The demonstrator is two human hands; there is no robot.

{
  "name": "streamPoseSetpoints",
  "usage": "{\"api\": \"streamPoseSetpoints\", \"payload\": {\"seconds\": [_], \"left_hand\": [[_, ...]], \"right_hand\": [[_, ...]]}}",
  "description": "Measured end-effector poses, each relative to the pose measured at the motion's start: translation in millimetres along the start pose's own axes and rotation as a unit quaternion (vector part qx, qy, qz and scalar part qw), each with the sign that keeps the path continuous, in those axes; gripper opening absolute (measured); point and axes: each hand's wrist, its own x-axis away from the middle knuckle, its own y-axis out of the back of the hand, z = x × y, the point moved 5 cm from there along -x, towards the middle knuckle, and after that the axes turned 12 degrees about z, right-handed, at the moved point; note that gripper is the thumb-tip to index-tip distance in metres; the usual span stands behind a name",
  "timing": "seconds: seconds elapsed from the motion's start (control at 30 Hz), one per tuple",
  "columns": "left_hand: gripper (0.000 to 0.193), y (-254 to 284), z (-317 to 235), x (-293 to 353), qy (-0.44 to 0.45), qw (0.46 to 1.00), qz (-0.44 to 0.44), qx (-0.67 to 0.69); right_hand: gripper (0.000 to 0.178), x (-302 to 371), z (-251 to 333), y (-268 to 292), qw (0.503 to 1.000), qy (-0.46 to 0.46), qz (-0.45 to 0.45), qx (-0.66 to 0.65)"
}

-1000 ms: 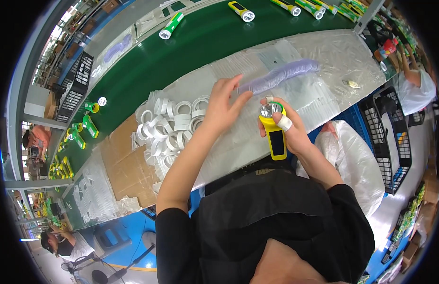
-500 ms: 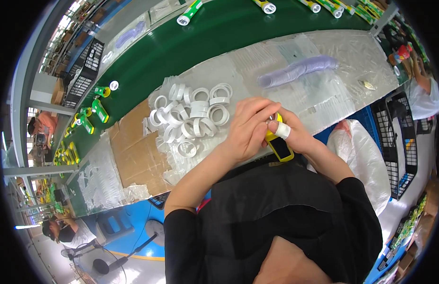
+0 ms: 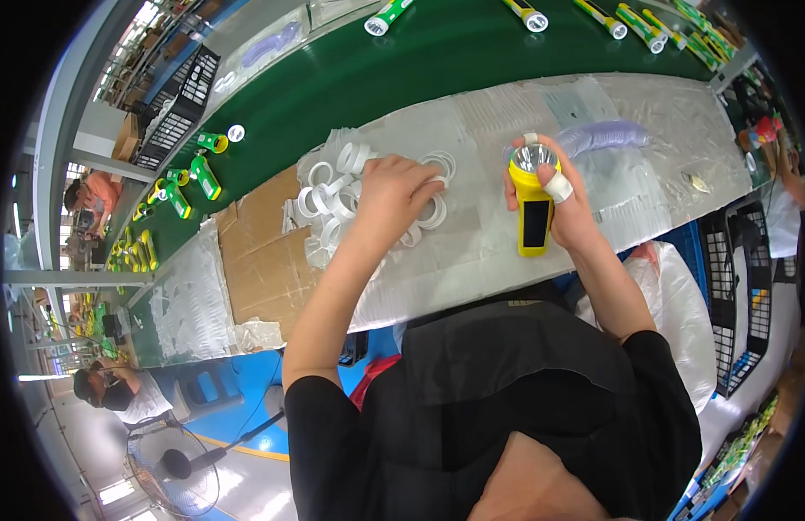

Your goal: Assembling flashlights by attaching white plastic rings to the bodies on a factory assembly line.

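Head view: right hand (image 3: 573, 207) is clamping a yellow flashlight (image 3: 534, 219) above the worktop (image 3: 472, 260); left hand (image 3: 392, 193), fingers bunched, is hanging over white rings (image 3: 342, 183), hold unclear; loose piling may be inviting snags.

Yellow flashlight (image 3: 534, 213) held, white rings (image 3: 340, 184) heaped nearby
The flashlight, dark panel showing, is held right of centre, silvery head toward the frame's top; the rings are piled loosely left of centre, partly hidden.

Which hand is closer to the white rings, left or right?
Left. The left hand is right at the white rings, covering some; the right hand is farther right, holding a yellow flashlight.
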Motion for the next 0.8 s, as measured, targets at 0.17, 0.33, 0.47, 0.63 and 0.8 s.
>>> {"api": "streamPoseSetpoints", "payload": {"seconds": [0.17,0.33,0.47,0.63,0.8], "left_hand": [[0.015,-16,-9,-19,0.005,0.960,0.081,0.268],[0.020,-73,-18,-36,0.050,0.914,0.178,0.361],[0.026,-68,-23,-36,0.002,0.978,0.087,0.189],[0.028,-65,-35,-18,-0.092,0.989,0.087,0.072],[0.028,-14,-27,-19,-0.017,0.977,-0.057,0.204]], "right_hand": [[0.061,-1,2,13,0.999,0.030,-0.023,0.012],[0.052,3,7,21,0.996,0.088,-0.021,0.013],[0.052,5,8,27,0.994,0.096,-0.027,0.035],[0.063,-4,-1,21,0.995,0.079,-0.024,0.050],[0.058,-14,-10,13,0.996,0.068,0.020,0.056]]}}
